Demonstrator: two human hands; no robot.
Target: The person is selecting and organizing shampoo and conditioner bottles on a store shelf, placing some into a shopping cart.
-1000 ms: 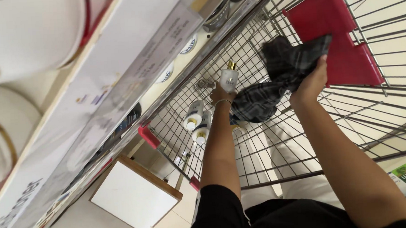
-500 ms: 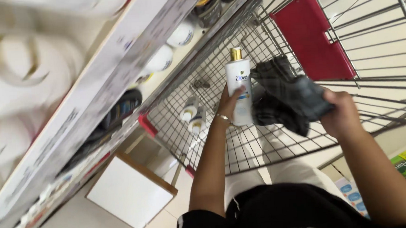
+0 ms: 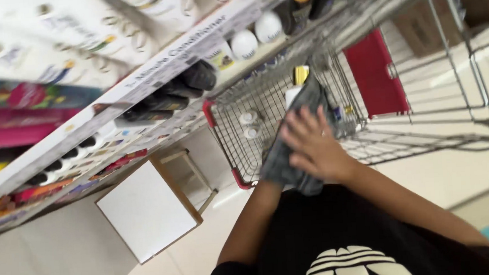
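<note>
Right at the centre of the frame the right hand (image 3: 312, 145) lies flat with fingers (image 3: 302, 123) spread, pressing on a dark grey cloth (image 3: 282, 163) that looks soft and limp, draped in loose folds over something beneath it. Poking out above the cloth's upper edge is a white plastic bottle (image 3: 293, 93) with a shiny gold cap (image 3: 301, 74), smooth and cylindrical, apparently wrapped by the fabric. The left hand is hidden under the cloth (only the bare forearm (image 3: 255, 226) shows, rising from lower centre), so I cannot tell how it is closed or what it grips. Behind the hands stands a wire shopping cart (image 3: 423, 139), its thin metal rods forming a grid, with red plastic corner trim and a flat red plastic flap (image 3: 375, 75) at upper right. Two small white round caps (image 3: 249, 125) sit inside the basket, left of the cloth. Along the upper left runs a slanted store shelf (image 3: 120, 99) with a long pale edge strip; dark glossy bottles (image 3: 170, 97) lie on it, and white rounded bottles (image 3: 256, 36) stand further along, all motion-blurred. At lower left is a square white board (image 3: 145, 212) with a thin wooden frame, resting on pale, smooth floor tiles. The person's black shirt (image 3: 339, 238) fills the bottom.
</note>
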